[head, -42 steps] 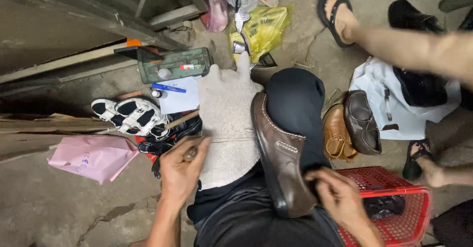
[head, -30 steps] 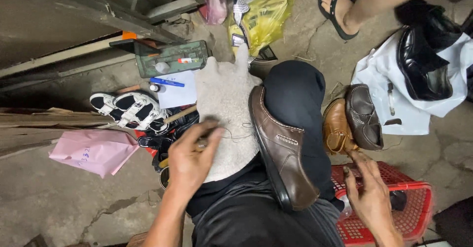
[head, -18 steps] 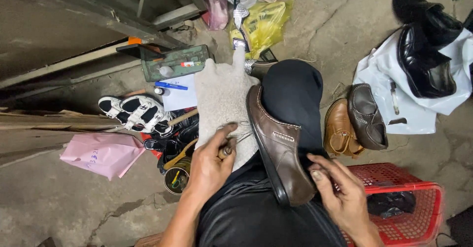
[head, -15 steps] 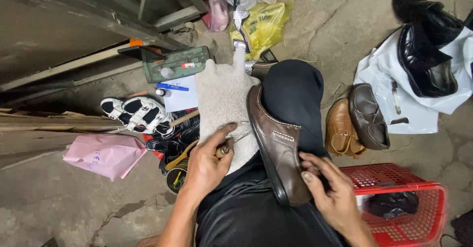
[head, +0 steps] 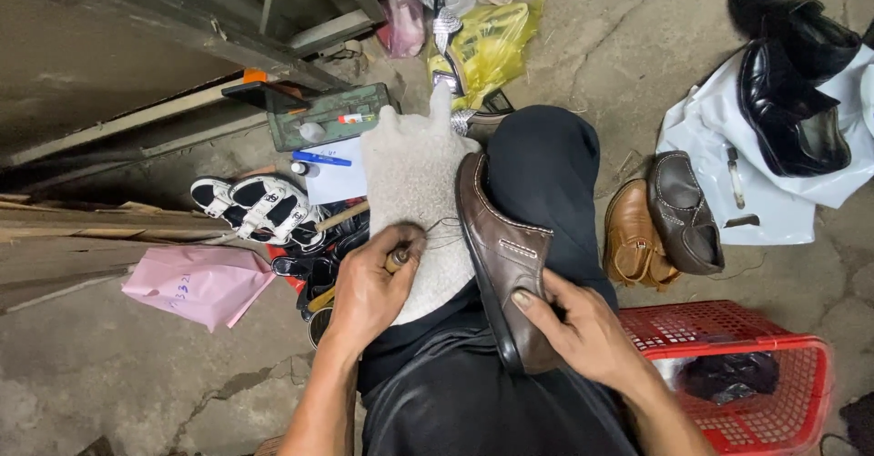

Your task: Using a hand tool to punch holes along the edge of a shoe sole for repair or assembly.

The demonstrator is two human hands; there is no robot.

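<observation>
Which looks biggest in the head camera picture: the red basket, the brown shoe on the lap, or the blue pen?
1. red basket
2. brown shoe, nearer the camera, so unsure
3. blue pen

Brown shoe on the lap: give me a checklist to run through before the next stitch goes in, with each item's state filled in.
1. Brown shoe steadied on the lap: ok, right hand presses on it.
2. Tool gripped: ok, left hand holds a wooden-handled tool.
3. Tool tip on the seam: cannot tell, tip hidden.
4. Thread free of tangles: cannot tell, too thin.
5. Grey cloth under the shoe: ok.
</observation>
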